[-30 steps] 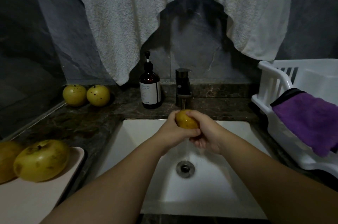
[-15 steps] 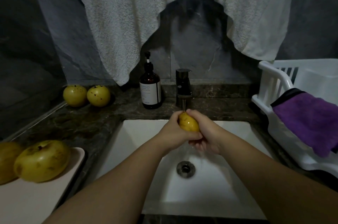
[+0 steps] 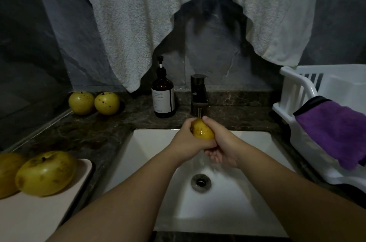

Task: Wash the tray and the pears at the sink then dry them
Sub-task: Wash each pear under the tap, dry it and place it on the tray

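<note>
Holding one pear [image 3: 202, 130] right under the faucet [image 3: 198, 94], we've got both hands wrapped around it over the white sink [image 3: 150, 142]. Our left hand [image 3: 188, 142] cups it from the left and underneath with fingers curled round it, and our right hand [image 3: 219, 142] grips it from the right, thumb up over the top. The pear is yellow, shiny wet, with small brown specks on the skin. A thin stream of water hits its top and more runs off below our hands toward the drain [image 3: 201, 181].

Two more pears [image 3: 45, 173] sit on the pale tray [image 3: 39, 214] at the near left of the dark marble surface [image 3: 103, 133]; they look dull yellow with brownish blotches, and the left one is cut off by the frame edge. Another two speckled pears [image 3: 107, 102] sit side by side at the back left, near the wall. A brown soap pump bottle [image 3: 163, 96] stands just left of the faucet. On the right, a purple cloth [image 3: 336, 129] drapes over the white dish rack [image 3: 297, 91].
</note>
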Action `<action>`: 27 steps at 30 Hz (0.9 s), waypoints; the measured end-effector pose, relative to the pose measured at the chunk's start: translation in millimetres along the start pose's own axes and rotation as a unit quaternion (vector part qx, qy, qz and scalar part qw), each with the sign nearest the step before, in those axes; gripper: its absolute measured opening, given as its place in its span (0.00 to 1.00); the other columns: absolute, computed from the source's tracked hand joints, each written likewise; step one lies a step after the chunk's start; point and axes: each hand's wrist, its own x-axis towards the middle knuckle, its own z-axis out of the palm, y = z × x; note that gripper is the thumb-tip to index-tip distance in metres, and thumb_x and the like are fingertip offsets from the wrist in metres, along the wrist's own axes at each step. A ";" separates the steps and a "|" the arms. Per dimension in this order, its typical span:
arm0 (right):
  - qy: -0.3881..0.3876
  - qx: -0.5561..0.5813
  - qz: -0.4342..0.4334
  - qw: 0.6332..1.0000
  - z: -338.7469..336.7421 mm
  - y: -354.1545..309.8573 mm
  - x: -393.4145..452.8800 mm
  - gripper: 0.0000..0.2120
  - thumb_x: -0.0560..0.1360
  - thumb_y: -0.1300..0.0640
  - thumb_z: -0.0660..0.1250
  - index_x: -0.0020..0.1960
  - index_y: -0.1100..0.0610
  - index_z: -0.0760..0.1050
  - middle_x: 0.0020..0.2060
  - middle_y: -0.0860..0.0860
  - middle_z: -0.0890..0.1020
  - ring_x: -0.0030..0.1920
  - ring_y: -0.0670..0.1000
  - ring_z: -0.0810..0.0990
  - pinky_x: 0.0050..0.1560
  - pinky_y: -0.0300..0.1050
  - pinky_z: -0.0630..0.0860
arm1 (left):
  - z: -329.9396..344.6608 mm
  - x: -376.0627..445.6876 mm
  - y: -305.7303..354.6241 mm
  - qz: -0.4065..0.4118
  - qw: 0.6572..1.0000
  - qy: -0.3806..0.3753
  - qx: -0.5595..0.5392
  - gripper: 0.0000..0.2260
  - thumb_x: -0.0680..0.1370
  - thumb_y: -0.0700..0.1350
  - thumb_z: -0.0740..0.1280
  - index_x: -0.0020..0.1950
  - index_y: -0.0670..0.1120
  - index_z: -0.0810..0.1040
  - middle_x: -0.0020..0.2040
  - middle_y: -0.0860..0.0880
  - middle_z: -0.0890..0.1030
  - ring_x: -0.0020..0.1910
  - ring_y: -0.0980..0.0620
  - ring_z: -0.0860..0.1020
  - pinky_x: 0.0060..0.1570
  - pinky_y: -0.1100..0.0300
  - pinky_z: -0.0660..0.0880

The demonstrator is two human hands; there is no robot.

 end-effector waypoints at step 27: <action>-0.046 0.118 0.002 0.992 -1.6 1.1 10.6 0.28 0.76 0.34 0.66 0.63 0.55 0.79 0.44 0.55 0.87 0.36 0.54 0.86 0.30 0.40 0.75 | -3.0 1.2 -1.3 0.043 0.997 0.061 0.006 0.46 0.60 0.54 0.86 0.74 0.60 0.69 0.62 0.59 0.76 0.59 0.58 0.78 0.53 0.59 0.82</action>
